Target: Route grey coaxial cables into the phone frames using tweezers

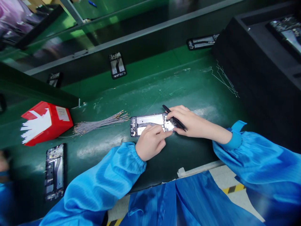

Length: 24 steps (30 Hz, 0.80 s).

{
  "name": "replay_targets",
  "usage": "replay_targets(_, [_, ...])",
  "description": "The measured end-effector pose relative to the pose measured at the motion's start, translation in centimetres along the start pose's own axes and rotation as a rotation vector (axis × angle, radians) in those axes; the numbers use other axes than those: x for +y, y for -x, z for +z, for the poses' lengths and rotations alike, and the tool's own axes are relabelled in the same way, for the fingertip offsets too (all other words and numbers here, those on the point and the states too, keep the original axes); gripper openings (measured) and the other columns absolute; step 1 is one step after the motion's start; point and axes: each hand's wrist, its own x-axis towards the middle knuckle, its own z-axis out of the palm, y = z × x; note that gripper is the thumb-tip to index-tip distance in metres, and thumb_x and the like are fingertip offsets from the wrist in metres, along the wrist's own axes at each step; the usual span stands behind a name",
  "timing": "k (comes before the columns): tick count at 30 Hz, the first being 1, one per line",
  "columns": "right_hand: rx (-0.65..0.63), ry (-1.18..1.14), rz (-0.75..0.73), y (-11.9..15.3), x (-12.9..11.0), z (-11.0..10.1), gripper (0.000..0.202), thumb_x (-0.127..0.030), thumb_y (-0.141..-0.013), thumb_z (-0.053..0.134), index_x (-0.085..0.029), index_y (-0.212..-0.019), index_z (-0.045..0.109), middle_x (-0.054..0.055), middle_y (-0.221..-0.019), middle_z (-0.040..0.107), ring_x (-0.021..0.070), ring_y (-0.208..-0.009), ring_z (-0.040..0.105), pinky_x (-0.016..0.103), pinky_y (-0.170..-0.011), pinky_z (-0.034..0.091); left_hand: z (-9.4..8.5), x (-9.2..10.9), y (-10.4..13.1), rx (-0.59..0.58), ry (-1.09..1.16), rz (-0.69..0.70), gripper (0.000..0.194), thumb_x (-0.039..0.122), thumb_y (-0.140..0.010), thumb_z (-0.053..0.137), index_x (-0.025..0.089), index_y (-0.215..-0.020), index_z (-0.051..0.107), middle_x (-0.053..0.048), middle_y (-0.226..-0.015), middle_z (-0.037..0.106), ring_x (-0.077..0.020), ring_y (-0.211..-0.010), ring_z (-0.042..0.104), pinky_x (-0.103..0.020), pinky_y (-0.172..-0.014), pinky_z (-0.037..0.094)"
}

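An opened phone (150, 120) lies flat and sideways on the green bench, its inner parts facing up. My left hand (152, 142) rests over its lower edge, index finger stretched toward the phone's right end, the other fingers curled. At that same end, my right hand (188, 121) has a black pen-like tool (167, 109) held between thumb and fingers, and its fingertips touch the phone. Left of the phone lies a bundle of thin grey cables (101, 123), its right tips close to the phone's left end.
A red box (60, 121) with white strips stands at left, another opened phone (55, 171) below it. More phones, one of them upright (117, 65), lie along the back. Loose wires (224, 78) lie beside a black box (261, 78) at right. A person's hand shows at the far left.
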Motion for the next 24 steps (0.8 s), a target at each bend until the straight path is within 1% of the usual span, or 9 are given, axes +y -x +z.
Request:
replay_targets(4, [-0.036, 0.013, 0.042, -0.6, 0.0, -0.3, 0.037, -0.014, -0.068, 0.053, -0.022, -0.104, 0.045, 0.009, -0.111, 0.048, 0.0266, -0.102, 0.04, 0.04, -0.081, 0.036, 0.2, 0.1, 0.0, 0.014, -0.072, 0.038, 0.031, 0.012, -0.081, 0.039, 0.019, -0.103, 0.061, -0.002, -0.072, 0.052, -0.0151, -0.068, 0.045, -0.028, -0.061, 0.032])
replay_targets(8, [-0.103, 0.1, 0.089, -1.5, -0.5, -0.5, 0.039, -0.015, -0.063, 0.055, -0.021, -0.1, 0.045, 0.01, -0.108, 0.047, 0.0272, -0.097, 0.04, 0.038, -0.076, 0.034, 0.0, 0.5, -0.3, 0.026, -0.204, 0.089, 0.029, 0.012, -0.081, 0.04, 0.018, -0.101, 0.061, -0.003, -0.072, 0.051, -0.016, -0.068, 0.044, -0.029, -0.061, 0.031])
replay_targets(11, [-0.12, 0.135, 0.092, -1.7, -0.7, -0.5, 0.039, -0.015, -0.061, 0.054, -0.021, -0.098, 0.045, 0.01, -0.107, 0.046, 0.0277, -0.097, 0.039, 0.037, -0.075, 0.033, -0.4, 0.0, -0.5, 0.017, -0.246, 0.128, 0.028, 0.012, -0.081, 0.041, 0.018, -0.099, 0.061, -0.003, -0.072, 0.051, -0.0164, -0.068, 0.043, -0.029, -0.061, 0.032])
replay_targets(13, [-0.109, 0.112, 0.083, -1.5, -0.5, -0.5, 0.04, -0.015, -0.062, 0.054, -0.022, -0.099, 0.044, 0.009, -0.108, 0.046, 0.0269, -0.097, 0.039, 0.036, -0.075, 0.033, -0.8, -0.8, -0.5, 0.004, -0.222, 0.161, 0.028, 0.013, -0.082, 0.04, 0.018, -0.1, 0.061, -0.003, -0.073, 0.052, -0.0166, -0.07, 0.044, -0.029, -0.063, 0.034])
replay_targets(18, [-0.088, 0.055, 0.062, -1.1, 0.0, -0.5, 0.039, -0.016, -0.065, 0.054, -0.022, -0.102, 0.041, 0.009, -0.109, 0.045, 0.0259, -0.097, 0.038, 0.036, -0.077, 0.033, -1.2, -3.0, 0.0, -0.004, -0.036, 0.195, 0.032, 0.013, -0.086, 0.036, 0.019, -0.103, 0.061, -0.003, -0.077, 0.053, -0.0139, -0.072, 0.045, -0.026, -0.068, 0.04])
replay_targets(21, [-0.09, 0.058, 0.068, -1.2, -0.1, -0.5, 0.037, -0.019, -0.067, 0.055, -0.023, -0.101, 0.041, 0.009, -0.109, 0.044, 0.0261, -0.097, 0.038, 0.036, -0.077, 0.033, -0.9, -3.4, 0.2, 0.006, -0.021, 0.195, 0.033, 0.014, -0.086, 0.035, 0.02, -0.102, 0.063, -0.003, -0.076, 0.051, -0.0134, -0.072, 0.045, -0.025, -0.067, 0.04])
replay_targets(24, [-0.096, 0.064, 0.084, -1.4, -0.3, -0.5, 0.035, -0.021, -0.068, 0.056, -0.023, -0.099, 0.041, 0.009, -0.107, 0.044, 0.0259, -0.095, 0.037, 0.036, -0.076, 0.033, -0.8, -3.4, 0.3, 0.021, -0.036, 0.197, 0.033, 0.015, -0.087, 0.035, 0.022, -0.102, 0.063, -0.003, -0.075, 0.05, -0.0129, -0.07, 0.044, -0.025, -0.065, 0.04])
